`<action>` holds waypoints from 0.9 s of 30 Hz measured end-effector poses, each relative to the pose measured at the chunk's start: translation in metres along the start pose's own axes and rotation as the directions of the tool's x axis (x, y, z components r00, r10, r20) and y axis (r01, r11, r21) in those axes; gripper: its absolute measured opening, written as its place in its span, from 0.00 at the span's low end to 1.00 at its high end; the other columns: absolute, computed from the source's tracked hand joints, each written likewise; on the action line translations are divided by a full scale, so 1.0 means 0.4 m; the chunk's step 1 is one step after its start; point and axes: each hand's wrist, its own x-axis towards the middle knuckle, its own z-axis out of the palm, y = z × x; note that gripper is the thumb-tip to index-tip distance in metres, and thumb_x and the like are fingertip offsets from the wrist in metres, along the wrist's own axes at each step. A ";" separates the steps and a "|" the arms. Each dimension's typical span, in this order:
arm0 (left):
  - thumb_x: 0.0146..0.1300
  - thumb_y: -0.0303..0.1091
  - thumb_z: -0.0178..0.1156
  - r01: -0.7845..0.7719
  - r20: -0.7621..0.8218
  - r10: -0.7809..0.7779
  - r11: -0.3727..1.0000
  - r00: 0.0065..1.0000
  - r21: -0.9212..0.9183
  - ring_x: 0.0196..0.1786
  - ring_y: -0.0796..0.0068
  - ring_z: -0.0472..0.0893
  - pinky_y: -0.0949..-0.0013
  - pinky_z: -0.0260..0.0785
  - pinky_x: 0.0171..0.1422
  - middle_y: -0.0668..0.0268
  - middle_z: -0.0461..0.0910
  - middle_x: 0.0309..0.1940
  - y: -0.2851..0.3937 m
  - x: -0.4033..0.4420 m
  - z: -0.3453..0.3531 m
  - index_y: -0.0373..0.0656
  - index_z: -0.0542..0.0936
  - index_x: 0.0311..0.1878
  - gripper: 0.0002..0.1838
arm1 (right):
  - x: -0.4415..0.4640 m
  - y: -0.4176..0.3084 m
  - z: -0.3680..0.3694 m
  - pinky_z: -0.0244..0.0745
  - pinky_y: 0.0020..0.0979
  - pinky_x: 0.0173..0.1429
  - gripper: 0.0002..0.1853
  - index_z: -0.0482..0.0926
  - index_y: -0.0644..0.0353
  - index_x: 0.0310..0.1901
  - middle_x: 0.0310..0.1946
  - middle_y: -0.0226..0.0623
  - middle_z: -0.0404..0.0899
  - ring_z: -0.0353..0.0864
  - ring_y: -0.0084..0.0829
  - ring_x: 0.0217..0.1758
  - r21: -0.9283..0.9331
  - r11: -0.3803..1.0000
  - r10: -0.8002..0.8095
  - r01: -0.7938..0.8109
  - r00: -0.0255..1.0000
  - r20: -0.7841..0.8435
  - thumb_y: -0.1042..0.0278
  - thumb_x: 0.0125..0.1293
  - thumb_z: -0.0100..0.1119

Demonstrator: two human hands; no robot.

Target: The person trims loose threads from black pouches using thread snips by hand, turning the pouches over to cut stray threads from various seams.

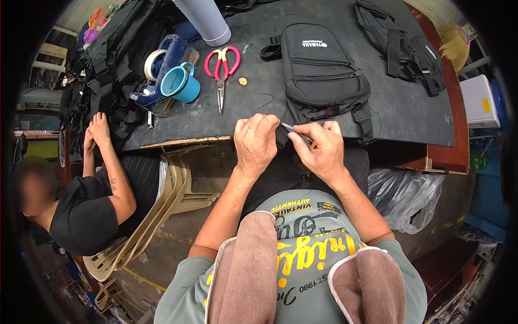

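A black backpack (318, 67) with a white YAMAHA logo and zippered pockets lies on the dark worktable (248, 97). My left hand (256, 143) is closed at the table's front edge, pinching a piece of black strap (282, 136) below the bag's near end. Close beside it, my right hand (322, 148) grips a slim dark tool with a pale pointed tip (287, 128) and a bit of yellow. Its tip meets the strap near my left fingers; the exact kind of tool is hidden by the hand.
Red-handled scissors (221, 75), a turquoise mug (181, 85), a tape dispenser (156, 70) and a grey tumbler (208, 21) stand left of the bag. Another black bag (402, 46) lies right. A person (89, 205) sits at left on stacked plastic chairs (156, 216).
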 end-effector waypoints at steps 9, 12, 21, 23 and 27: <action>0.68 0.11 0.72 0.028 -0.044 -0.042 0.961 0.998 -0.274 0.44 0.70 0.90 0.64 0.84 0.49 0.59 0.93 0.54 0.049 -0.036 -0.035 0.39 0.81 0.67 0.27 | -0.076 -0.034 -0.121 0.82 0.21 0.47 0.15 0.88 0.68 0.59 0.50 0.33 0.94 0.86 0.15 0.48 0.486 0.653 0.517 -0.581 0.811 0.274 0.73 0.77 0.81; 0.63 0.16 0.80 0.134 0.110 -0.107 0.952 0.988 -0.276 0.43 0.67 0.89 0.64 0.83 0.49 0.59 0.92 0.52 0.057 -0.033 -0.039 0.39 0.83 0.66 0.29 | -0.118 -0.023 -0.060 0.86 0.26 0.64 0.14 0.89 0.70 0.62 0.57 0.35 0.94 0.90 0.20 0.59 0.645 0.382 0.547 -0.662 0.725 0.419 0.74 0.82 0.76; 0.59 0.24 0.82 0.112 0.109 -0.101 0.989 0.989 -0.094 0.51 0.50 0.87 0.52 0.82 0.57 0.58 0.87 0.48 0.087 -0.032 -0.018 0.41 0.86 0.51 0.19 | -0.085 -0.068 -0.077 0.87 0.35 0.48 0.16 0.85 0.65 0.59 0.42 0.42 0.94 0.96 0.34 0.41 0.215 0.802 0.487 -0.558 0.818 0.306 0.64 0.80 0.77; 0.59 0.23 0.82 0.109 0.119 -0.098 0.990 0.988 -0.092 0.50 0.50 0.87 0.52 0.81 0.56 0.59 0.87 0.47 0.086 -0.037 -0.016 0.41 0.87 0.49 0.17 | -0.090 -0.062 -0.073 0.86 0.40 0.44 0.16 0.85 0.62 0.57 0.39 0.42 0.93 0.94 0.40 0.38 0.134 0.898 0.398 -0.419 0.904 0.158 0.63 0.78 0.79; 0.60 0.22 0.80 0.123 0.115 -0.106 0.981 0.988 -0.151 0.49 0.52 0.86 0.52 0.80 0.56 0.60 0.86 0.46 0.088 -0.030 -0.020 0.41 0.87 0.43 0.12 | -0.084 -0.055 -0.069 0.86 0.40 0.41 0.16 0.86 0.61 0.54 0.39 0.40 0.92 0.94 0.42 0.36 0.091 0.938 0.331 -0.334 0.942 0.048 0.63 0.74 0.83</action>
